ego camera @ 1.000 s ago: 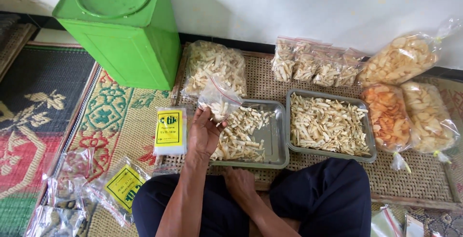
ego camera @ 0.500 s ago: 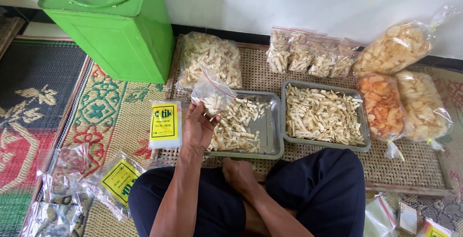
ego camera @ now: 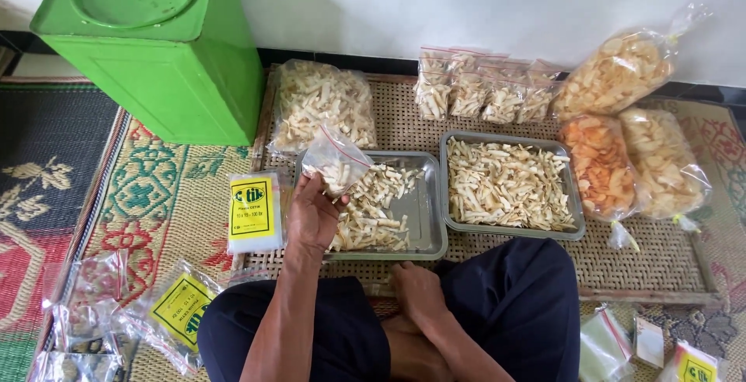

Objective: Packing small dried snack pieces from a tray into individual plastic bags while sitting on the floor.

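Compared with a second ago, the left hand (ego camera: 311, 219) holds the small zip bag (ego camera: 336, 163) at much the same height over the left steel tray (ego camera: 423, 219); the bag has tilted slightly, and the view has shifted closer. Filling looks to be under way, with few chips inside.

Left fingers are clamped on the bag's lower edge, at the tray's near-left corner. The right hand (ego camera: 418, 293) rests off the tray's near edge, between the knees, fingers loosely together, holding nothing.

Containers: the left tray is part filled with pale chip sticks; the right steel tray (ego camera: 575, 223) is full. Filled zip bags (ego camera: 482, 90) line the woven mat's (ego camera: 660, 265) far edge.
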